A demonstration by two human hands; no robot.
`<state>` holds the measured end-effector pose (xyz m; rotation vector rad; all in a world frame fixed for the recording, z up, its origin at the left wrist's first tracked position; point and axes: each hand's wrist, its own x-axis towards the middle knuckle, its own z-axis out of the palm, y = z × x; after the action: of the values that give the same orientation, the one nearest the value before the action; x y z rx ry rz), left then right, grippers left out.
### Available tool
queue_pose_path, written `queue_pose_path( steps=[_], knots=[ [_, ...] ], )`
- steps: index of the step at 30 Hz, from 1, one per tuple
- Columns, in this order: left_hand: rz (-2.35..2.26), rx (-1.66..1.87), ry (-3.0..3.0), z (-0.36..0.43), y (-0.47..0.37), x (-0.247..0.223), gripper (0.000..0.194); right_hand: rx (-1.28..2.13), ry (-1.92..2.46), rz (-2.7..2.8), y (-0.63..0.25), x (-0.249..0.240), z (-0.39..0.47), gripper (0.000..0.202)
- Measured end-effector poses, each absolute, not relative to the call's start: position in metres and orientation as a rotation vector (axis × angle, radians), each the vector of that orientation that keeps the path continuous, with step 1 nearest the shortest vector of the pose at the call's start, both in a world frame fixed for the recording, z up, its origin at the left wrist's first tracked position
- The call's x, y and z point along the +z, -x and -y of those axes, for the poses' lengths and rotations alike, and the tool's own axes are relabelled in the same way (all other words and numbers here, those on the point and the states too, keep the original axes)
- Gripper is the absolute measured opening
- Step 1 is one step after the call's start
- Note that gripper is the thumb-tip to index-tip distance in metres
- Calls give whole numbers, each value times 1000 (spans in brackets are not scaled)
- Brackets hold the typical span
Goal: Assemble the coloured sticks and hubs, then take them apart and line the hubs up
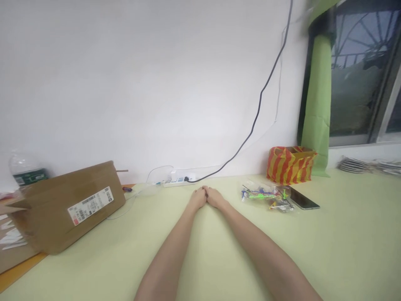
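Observation:
Both my arms reach forward over the pale green table, and the hands meet near its far side. My left hand rests on the surface with its fingers curled in, touching the other hand at the fingertips. My right hand lies against it, fingers bent too. Nothing shows in either hand, though the insides of both are hidden. Just beyond them is a white power strip with a black plug in it. Clear plastic bags of small colourful parts lie to the right of my hands.
A cardboard box with a label stands at the left, a plastic bottle behind it. A dark phone lies right of the bags, before a red-and-yellow striped bag. A black cable hangs along the wall.

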<state>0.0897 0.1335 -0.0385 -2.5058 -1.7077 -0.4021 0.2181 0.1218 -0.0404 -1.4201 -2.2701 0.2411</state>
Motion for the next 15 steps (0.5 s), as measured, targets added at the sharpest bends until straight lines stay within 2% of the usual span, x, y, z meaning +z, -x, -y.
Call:
queue_pose_path(
  steps=[15],
  knots=[
    [1727, -410, 2497, -132, -89, -37, 37, 229, 1394, 2275, -218, -36, -116, 59]
  ],
)
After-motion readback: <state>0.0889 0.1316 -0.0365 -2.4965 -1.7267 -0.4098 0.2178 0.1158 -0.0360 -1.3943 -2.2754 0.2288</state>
